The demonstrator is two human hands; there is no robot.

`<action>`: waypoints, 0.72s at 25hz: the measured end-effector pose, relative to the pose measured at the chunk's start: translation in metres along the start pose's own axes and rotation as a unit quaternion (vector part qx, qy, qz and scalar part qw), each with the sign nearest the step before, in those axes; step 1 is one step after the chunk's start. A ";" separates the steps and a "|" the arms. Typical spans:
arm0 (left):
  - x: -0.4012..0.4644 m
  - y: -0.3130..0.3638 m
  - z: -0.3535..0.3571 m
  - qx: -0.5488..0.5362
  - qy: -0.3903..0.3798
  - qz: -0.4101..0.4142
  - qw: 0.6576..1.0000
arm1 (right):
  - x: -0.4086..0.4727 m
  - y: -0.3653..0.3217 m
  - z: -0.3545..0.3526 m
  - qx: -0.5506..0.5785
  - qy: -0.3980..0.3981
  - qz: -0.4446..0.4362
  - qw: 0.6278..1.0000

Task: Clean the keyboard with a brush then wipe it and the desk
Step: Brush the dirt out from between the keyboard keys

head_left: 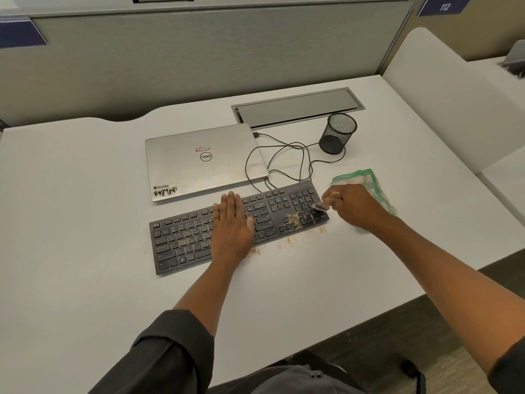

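Two stages: brushing under way; wiping, by my judgement, not yet begun.
Keyboard [199, 237]: black, lying slantwise on the white desk [85, 251], just in front of a closed silver laptop [201, 160].
Left hand [231, 223]: fingers straight and spread, palm flat on the middle keys, apparently steadying the board.
Right hand [350, 207]: fingers curled round the handle of a small brush [322, 206], whose bristles meet the keys at the right-hand end, by the number pad.
Debris [294, 220]: tan crumbs heaped on the keys just left of the bristles; thinner flecks lie along the desk beside the keyboard's near edge.
Cloth [366, 180]: green and white, lying on the desk behind the right hand, held by neither hand.
Done: little can be judged finished; the left keys look mostly free of crumbs, though some speckling shows.
Left to do: clear the crumb heap, take up the cloth, wipe the keyboard, then wipe the desk.
Also present: a black mesh cup [338, 133] and a looped cable [284, 160] behind the keyboard.
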State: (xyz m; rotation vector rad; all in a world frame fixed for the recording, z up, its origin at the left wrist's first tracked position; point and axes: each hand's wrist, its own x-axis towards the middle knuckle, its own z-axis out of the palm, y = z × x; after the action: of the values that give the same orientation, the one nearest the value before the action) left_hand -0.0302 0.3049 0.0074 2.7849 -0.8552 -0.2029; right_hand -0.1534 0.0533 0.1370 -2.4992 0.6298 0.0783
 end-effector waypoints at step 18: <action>0.000 -0.001 0.003 0.002 0.006 0.000 1.000 | -0.006 0.000 0.012 -0.025 -0.039 -0.046 0.998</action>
State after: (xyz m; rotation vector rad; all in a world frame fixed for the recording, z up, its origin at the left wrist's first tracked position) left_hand -0.0304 0.3051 0.0047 2.7863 -0.8548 -0.1858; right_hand -0.1583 0.0621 0.1281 -2.5560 0.4854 0.1592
